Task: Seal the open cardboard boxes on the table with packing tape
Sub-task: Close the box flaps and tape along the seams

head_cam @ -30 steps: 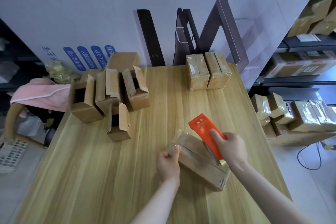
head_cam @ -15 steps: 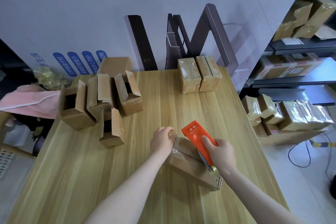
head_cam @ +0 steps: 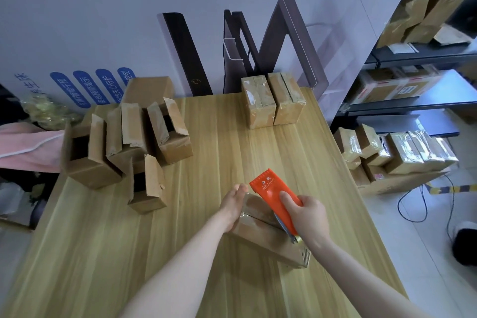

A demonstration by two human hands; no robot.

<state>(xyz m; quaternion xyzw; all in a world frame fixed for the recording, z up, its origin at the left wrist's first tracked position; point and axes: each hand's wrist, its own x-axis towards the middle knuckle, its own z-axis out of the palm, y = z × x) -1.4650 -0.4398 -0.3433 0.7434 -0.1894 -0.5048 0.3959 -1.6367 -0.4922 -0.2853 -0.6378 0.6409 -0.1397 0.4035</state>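
Four open boxes (head_cam: 96,165) at left, two taped boxes (head_cam: 260,103) at back — flat left hand (head_cam: 233,205) presses one box (head_cam: 263,236), right hand (head_cam: 309,217) grips one orange dispenser (head_cam: 268,188).

Open boxes (head_cam: 124,147) left on table (head_cam: 219,152); sealed boxes (head_cam: 273,100) behind

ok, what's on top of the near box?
On the box: left hand at the far end, orange tape dispenser gripped by the right hand across it. Surface beneath them hidden.

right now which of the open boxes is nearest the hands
The open box standing alone in front of the cluster; the other open boxes sit behind it, farther from the left hand.
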